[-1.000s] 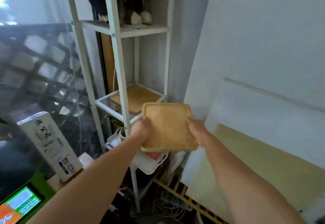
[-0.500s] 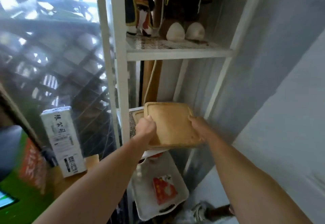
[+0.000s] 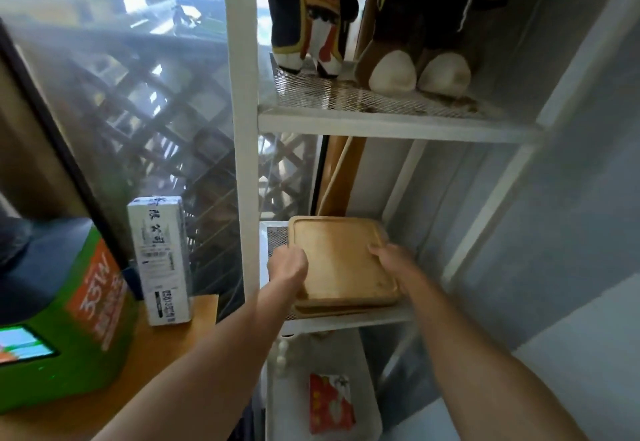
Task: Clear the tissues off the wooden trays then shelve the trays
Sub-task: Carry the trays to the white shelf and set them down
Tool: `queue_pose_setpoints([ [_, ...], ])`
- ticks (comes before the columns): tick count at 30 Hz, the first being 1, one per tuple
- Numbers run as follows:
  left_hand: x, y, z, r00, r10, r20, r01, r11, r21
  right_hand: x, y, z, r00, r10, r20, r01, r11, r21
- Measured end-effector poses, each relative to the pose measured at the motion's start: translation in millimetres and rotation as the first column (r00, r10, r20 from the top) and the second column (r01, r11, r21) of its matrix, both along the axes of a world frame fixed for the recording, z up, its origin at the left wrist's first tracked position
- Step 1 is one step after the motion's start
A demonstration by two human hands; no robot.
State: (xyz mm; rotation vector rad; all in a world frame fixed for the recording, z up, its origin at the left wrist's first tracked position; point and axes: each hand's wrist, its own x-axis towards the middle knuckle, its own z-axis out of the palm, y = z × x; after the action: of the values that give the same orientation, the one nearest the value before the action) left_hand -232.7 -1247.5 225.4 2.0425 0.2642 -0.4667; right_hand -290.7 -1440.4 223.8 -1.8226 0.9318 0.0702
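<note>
Tan wooden tray (image 3: pixel 341 260), white mesh shelf (image 3: pixel 346 324), green box (image 3: pixel 86 323).

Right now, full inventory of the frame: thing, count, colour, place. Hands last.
wooden trays: 2, light tan, stacked on the middle mesh shelf; only the lower one's front edge shows
shelf unit: 1, white frame with mesh shelves, centre
plush toys: 2, one dark with red and white, one brown with white feet, top shelf
white tray: 1, white, below the middle shelf
red packet: 1, red with white print, in the white tray
carton: 1, white with dark print, upright on the wooden surface at left
green box: 1, green with orange panel and a lit screen, far left
left hand: on the top tray's left edge
right hand: on the top tray's right edge
</note>
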Motion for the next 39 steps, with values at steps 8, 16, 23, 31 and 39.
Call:
queue_pose_setpoints([
  [8,3,-7,-9,1.000,-0.004,0.021,0.001,0.993,0.121,4,-12,-8,0.999,0.005,-0.032,-0.003,0.997,0.077],
  [16,-3,-15,-14,0.999,0.030,0.013,-0.032,0.985,0.170,4,-18,-12,1.000,0.006,-0.024,-0.004,0.998,0.064],
  [23,-5,-12,-22,0.997,0.021,0.078,-0.032,0.990,0.138,6,-15,-18,0.999,0.040,-0.031,-0.040,0.999,-0.014],
  [31,-4,-5,-23,0.986,-0.032,0.163,0.008,0.990,0.141,3,-8,-24,1.000,0.024,-0.007,-0.024,0.999,-0.045],
  [39,-7,-5,-18,0.990,-0.083,0.115,0.059,0.978,0.198,-3,-8,-21,0.999,0.037,-0.012,-0.037,0.999,-0.028],
])
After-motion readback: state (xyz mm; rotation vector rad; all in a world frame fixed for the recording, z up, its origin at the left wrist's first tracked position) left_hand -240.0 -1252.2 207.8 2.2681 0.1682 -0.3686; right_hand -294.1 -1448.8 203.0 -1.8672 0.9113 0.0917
